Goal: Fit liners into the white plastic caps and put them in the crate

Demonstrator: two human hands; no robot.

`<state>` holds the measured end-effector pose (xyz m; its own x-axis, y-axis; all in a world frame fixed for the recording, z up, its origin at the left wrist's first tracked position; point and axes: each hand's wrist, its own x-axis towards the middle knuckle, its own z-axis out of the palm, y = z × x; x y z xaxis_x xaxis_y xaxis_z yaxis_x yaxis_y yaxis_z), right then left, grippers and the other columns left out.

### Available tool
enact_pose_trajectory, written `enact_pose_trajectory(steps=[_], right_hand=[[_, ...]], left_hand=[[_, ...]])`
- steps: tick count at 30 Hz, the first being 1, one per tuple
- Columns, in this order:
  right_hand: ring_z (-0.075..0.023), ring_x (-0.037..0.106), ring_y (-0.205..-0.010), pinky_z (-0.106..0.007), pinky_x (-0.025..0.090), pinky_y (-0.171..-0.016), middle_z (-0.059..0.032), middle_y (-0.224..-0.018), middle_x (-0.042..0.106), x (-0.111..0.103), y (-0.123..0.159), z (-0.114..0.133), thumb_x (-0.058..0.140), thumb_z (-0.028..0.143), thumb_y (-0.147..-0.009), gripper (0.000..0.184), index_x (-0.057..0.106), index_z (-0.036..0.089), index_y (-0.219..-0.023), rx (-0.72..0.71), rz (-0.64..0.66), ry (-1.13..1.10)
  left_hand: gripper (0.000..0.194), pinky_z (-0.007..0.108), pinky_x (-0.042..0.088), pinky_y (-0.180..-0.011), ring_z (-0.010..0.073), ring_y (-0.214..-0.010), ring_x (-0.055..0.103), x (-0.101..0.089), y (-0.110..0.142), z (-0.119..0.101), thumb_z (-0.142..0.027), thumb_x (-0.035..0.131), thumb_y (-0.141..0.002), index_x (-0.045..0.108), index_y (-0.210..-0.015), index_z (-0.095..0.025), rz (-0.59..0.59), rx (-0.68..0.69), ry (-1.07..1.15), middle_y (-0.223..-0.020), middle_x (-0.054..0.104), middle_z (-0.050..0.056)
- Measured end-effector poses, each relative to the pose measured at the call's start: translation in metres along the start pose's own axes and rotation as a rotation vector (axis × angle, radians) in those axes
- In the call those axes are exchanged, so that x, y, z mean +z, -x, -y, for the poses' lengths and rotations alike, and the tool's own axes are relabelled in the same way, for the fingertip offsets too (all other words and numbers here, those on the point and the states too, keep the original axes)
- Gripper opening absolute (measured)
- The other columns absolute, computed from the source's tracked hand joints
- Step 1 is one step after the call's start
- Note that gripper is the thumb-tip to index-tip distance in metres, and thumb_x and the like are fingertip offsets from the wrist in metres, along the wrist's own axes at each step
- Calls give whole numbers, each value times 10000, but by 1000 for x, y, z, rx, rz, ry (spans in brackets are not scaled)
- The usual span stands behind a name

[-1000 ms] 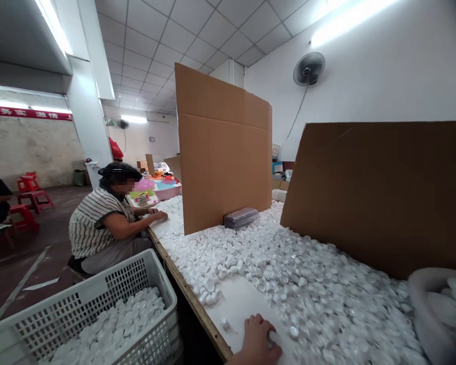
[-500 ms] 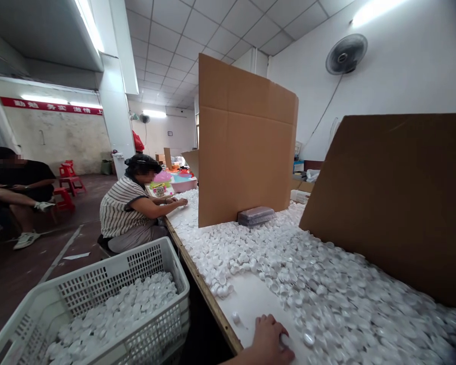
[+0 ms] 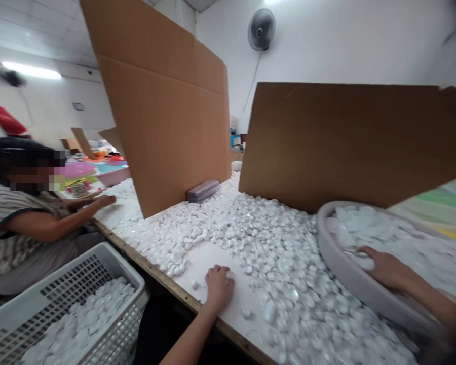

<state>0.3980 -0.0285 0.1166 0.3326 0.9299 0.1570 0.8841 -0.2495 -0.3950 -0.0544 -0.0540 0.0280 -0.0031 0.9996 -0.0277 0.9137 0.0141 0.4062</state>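
My left hand point(image 3: 218, 288) rests on a bare patch of the white table point(image 3: 199, 259) near its front edge, fingers curled around a small white cap point(image 3: 230, 275). My right hand point(image 3: 384, 267) reaches into a round grey basin point(image 3: 340, 265) on the right, its fingers closed on white pieces inside. A thick layer of white caps point(image 3: 273, 238) covers the table between both hands. One loose cap point(image 3: 194, 286) lies just left of my left hand.
A white slotted basket point(image 3: 57, 294) of caps sits below the table at the left. A person in a striped shirt point(image 3: 11, 218) works at the far left. Two upright cardboard sheets point(image 3: 167, 106) point(image 3: 349, 144) stand behind the caps, with a grey block point(image 3: 202, 190) between.
The view has swung right and down. My right hand and the grey basin have come into sight. My left hand stays curled on the table's bare patch.
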Motion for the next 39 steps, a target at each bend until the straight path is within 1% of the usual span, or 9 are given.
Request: enact_pose_trajectory(steps=[3,6,13,22,25,29,31,33,39], right_hand=[[-239,539,-856,-299,356,-663,-202,-998,543,-9,4,11,597,308,-557,498,540,188,-1037,41,219,73],[-234,527,-883,-284,354,-683,-179,-1014,540,-16,13,26,540,293,-610,533,468,152,-1118,40,270,102],[-208,496,-911,-251,370,-739,-76,-1006,547,-33,30,25,585,213,-513,535,502,177,-1040,111,90,73],[-226,489,-889,-283,363,-711,-86,-967,548,-52,16,20,603,298,-523,536,502,184,-1037,265,-155,27],[-218,485,-859,-289,350,-698,-92,-956,550,-70,9,43,590,307,-541,496,506,189,-1014,198,-203,29],[-184,475,-874,-266,342,-714,-65,-1011,530,-79,10,110,591,297,-547,469,504,205,-999,-59,-272,-83],[-158,489,-846,-242,351,-714,-36,-981,540,-65,15,154,594,269,-544,456,503,208,-986,-193,-207,-192],[-137,502,-796,-222,367,-693,-12,-930,549,-32,21,197,604,249,-526,472,501,205,-984,-296,-69,-295],[-133,508,-726,-213,389,-639,4,-824,559,139,45,289,618,184,-460,507,529,193,-959,-408,362,-449]], left_hand=[[365,337,223,-849,213,-1000,347,2,-2,3,-338,404,-734,464,-1077,-229,-75,-59,-15,-1075,431,59],[349,352,253,-829,221,-976,369,8,-6,6,-353,426,-720,496,-1040,-233,-94,-51,20,-1047,456,55],[349,416,272,-805,266,-977,369,17,-14,13,-400,421,-706,515,-1013,-264,-110,-28,38,-1024,474,54],[354,424,205,-848,261,-1010,325,9,-24,23,-388,411,-715,500,-1041,-279,-141,-34,-64,-1063,453,53],[347,424,155,-882,257,-1032,308,-1,-30,33,-353,406,-727,498,-1050,-262,-162,23,-143,-1072,452,58],[347,430,143,-878,259,-1025,313,-7,-32,39,-338,403,-731,496,-1054,-249,-162,-38,-153,-1063,456,65],[343,434,150,-867,259,-1009,326,-6,-31,36,-339,415,-721,500,-1041,-250,-172,-59,-130,-1040,465,65],[324,438,157,-857,257,-987,345,-4,-30,34,-349,434,-703,517,-998,-245,-180,-52,-105,-996,480,61],[233,291,289,-732,163,-783,446,-2,-26,40,-362,488,-660,523,-809,-187,19,210,72,-803,501,28]])
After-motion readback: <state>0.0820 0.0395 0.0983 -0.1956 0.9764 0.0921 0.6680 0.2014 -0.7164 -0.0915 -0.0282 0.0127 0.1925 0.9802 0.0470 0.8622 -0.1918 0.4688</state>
